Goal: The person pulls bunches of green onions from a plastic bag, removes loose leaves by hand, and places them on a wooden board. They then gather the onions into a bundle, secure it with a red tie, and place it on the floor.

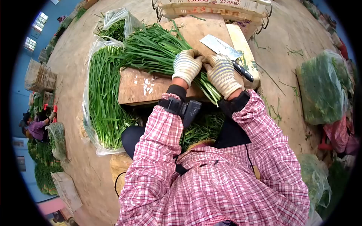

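A bundle of garlic chives (154, 49) lies across a wooden board (137, 84), its leaves to the left and its pale stem ends pointing down to the right. My left hand (187, 66), in a striped knit glove, is closed over the middle of the bundle. My right hand (222, 75), gloved alike, is closed around the bundle nearer the stem ends. The fingertips of both hands meet on top; whether something thin is between them I cannot make out. Just right of my right hand lies a cleaver (222, 47) with a black handle, flat on the board.
More garlic chives (107, 98) fill an open plastic bag beside the board on the left. White plastic crates (211, 7) stand behind the board. Plastic-wrapped greens (320, 86) sit on the floor at right. Another person (36, 130) works at far left. Loose leaves litter the floor.
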{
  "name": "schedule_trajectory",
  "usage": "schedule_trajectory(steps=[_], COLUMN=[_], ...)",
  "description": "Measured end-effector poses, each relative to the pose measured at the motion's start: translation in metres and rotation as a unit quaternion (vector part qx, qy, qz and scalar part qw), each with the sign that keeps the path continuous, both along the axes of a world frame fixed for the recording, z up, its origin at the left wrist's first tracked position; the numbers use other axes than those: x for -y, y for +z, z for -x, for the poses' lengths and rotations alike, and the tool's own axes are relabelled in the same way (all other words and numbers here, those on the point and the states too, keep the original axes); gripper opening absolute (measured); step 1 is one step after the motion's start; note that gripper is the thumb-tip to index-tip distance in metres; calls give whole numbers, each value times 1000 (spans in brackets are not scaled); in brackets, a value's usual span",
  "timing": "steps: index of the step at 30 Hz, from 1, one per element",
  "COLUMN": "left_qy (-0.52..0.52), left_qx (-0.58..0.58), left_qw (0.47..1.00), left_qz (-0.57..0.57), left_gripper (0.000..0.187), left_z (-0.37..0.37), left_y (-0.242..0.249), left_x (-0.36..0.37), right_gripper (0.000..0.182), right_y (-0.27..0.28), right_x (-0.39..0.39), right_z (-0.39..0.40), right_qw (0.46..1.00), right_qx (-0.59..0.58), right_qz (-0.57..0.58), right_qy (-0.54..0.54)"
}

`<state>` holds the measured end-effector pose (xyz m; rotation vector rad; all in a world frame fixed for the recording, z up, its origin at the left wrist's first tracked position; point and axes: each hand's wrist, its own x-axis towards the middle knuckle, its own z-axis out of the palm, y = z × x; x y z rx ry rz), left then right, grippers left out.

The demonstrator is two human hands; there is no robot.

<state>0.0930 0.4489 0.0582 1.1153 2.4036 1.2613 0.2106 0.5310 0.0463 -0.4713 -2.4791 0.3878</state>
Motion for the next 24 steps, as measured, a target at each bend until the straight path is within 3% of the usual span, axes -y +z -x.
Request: schedule_trajectory(steps=[1, 3, 5, 8, 10, 13, 14, 15, 18, 20, 21, 23, 24], left_qy=[-4, -20, -39, -71, -97, -67, -37, -26, 3, 18, 0, 12, 12], left_qx=[-14, -59, -102, -48, -36, -26, -22, -55, -118, -166, -116, -137, -154], left_qw=[1000, 998, 994, 996, 995, 997, 999, 998, 993, 986, 993, 990, 987], left_qz=[21, 11, 0, -38, 10, 6, 1, 24, 26, 4, 7, -21, -35], left_gripper=[20, 19, 19, 23, 29, 28, 31, 29, 23, 20, 20, 20, 17], left_z=[-1, -3, -3, -3, -5, -9, -11, -12, -19, -21, -23, -24, -26], left_y=[0, -3, -4, -2, 1, 1, 0, -1, -4, -2, -2, -7, -10], left_x=[-1, 3, 10, 17, 19, 14, 11, 9, 6, 8, 11, 14, 16], right_gripper=[14, 17, 19, 19, 20, 23, 25, 25, 24, 22, 26, 27, 30], right_y=[-2, -1, 2, 7, 9, 16, 18, 22, 32, 36, 37, 50, 47], right_x=[1, -3, -4, -7, -9, -17, -19, -22, -17, -15, -28, -44, -50], right_z=[-1, -2, 2, 7, 9, 12, 11, 12, 8, 1, -2, -8, -8], right_qw=[1000, 978, 955, 959, 957, 948, 972, 951, 932, 879, 890, 861, 877], right_qx=[4, -23, -49, -22, 12, 53, 33, 55, 49, -40, -55, -71, -48], right_qz=[-2, 207, 291, 282, 289, 311, 230, 302, 358, 470, 441, 503, 476], right_qy=[-1, -7, -17, -23, -23, -46, -39, -32, -42, 69, 103, 27, 45])
